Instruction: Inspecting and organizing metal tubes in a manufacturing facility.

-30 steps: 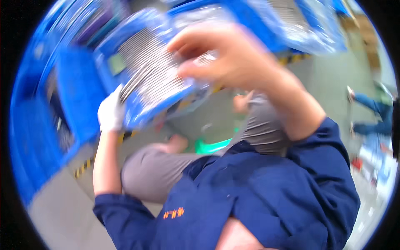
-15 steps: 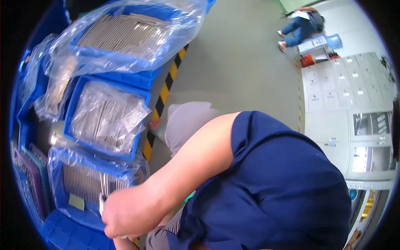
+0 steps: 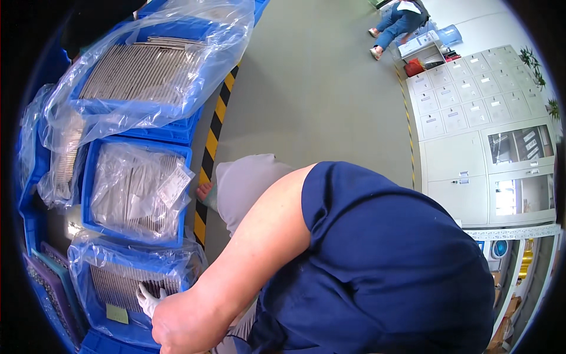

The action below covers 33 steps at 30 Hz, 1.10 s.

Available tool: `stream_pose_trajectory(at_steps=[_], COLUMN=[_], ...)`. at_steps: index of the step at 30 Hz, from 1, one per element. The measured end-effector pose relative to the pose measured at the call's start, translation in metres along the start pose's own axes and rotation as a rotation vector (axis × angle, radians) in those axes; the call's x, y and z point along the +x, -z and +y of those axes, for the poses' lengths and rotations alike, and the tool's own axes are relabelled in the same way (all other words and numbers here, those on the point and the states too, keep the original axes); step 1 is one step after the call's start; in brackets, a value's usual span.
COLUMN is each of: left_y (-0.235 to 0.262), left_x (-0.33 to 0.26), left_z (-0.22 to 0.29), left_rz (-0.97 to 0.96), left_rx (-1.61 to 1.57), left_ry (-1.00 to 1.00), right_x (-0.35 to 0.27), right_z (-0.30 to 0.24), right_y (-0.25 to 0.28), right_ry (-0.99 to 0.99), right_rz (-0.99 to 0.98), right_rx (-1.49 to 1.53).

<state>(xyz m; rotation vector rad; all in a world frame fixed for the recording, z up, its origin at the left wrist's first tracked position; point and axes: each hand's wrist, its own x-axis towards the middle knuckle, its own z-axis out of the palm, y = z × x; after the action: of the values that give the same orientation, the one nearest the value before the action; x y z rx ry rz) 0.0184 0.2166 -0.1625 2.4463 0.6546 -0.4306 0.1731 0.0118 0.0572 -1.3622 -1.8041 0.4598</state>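
My right hand (image 3: 150, 300), in a white glove, reaches into the lowest blue bin (image 3: 132, 335) on the left. Its fingertips are apart and touch the row of thin metal rods (image 3: 115, 286) inside. My bare right forearm (image 3: 218, 289) crosses over the near side of this bin. Clear plastic film (image 3: 103, 255) lines the bin, and a pale green paper slip (image 3: 117, 314) lies by the rods. Only a little skin of what may be my left arm shows under the right forearm; its hand and fingers are hidden.
Beyond stand a blue bin with plastic-wrapped rods (image 3: 138, 194) and a larger bin of rods (image 3: 141, 71). Purple and teal panels (image 3: 56, 277) stand at the left. Black-and-yellow tape (image 3: 215, 130) runs along the floor. White cabinets (image 3: 454, 153) and another person (image 3: 398, 26) are at the right.
My right hand has gone lower among the rods. The bright rods that stood up by its fingers no longer show there. The whole view has shifted a little.
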Motion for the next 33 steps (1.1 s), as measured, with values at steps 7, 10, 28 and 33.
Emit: stream_pose_trajectory(at_steps=[7, 10, 28, 33], left_y=[0.005, 0.006, -0.029, -0.040], left_x=[0.000, -0.002, 0.003, -0.001], left_z=[-0.008, -0.015, -0.023, -0.033], left_rz=[0.019, 0.014, 0.158, 0.258], left_rx=[0.081, 0.120, 0.194, 0.099], left_ry=[-0.024, -0.035, -0.034, 0.066], right_x=[0.003, 0.004, -0.006, -0.004], right_z=[0.003, 0.004, 0.005, 0.004], right_y=[-0.001, -0.009, 0.003, -0.001], right_ry=[-0.043, -0.049, -0.076, -0.065], right_rz=[-0.001, -0.012, -0.107, -0.118], right_rx=[0.017, -0.001, 0.048, 0.116])
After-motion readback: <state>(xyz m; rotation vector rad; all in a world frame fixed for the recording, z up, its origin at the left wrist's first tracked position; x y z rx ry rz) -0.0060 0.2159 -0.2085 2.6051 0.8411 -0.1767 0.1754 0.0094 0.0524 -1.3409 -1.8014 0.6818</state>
